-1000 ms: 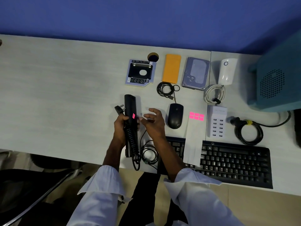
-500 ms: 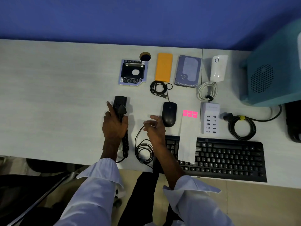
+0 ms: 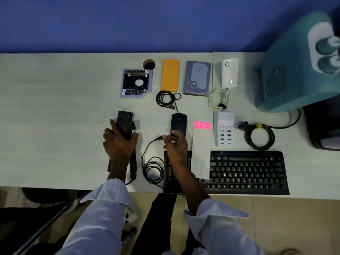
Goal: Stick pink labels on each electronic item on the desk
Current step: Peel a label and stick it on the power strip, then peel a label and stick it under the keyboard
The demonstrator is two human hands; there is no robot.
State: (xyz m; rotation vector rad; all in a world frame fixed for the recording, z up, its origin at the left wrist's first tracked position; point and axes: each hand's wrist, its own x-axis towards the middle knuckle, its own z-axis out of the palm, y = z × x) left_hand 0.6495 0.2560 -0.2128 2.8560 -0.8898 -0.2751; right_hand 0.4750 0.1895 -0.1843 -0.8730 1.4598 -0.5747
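The left hand [image 3: 119,142] reaches forward over the surface [image 3: 55,111] with its fingers wrapped around a black power strip [image 3: 124,124], thumb along the strip's left edge and the plug pinned against its top; the strip's far end sticks out beyond the fingertips, and its coiled cord [image 3: 133,166] trails back beside the wrist toward the surface's near edge. The right hand [image 3: 175,144] lies palm down, forearm crossing the left end of the black keyboard [image 3: 248,172], fingers curled loosely with the fingertips touching the near end of the black mouse [image 3: 178,123]; whether it actually grips the mouse cannot be told. A thin black cable [image 3: 152,162] loops between the two wrists. Just right of the right hand lies a white backing sheet [image 3: 201,155] with the pink labels [image 3: 202,124] at its far end, level with the mouse. Beyond that sheet stands a white USB hub [image 3: 224,129].
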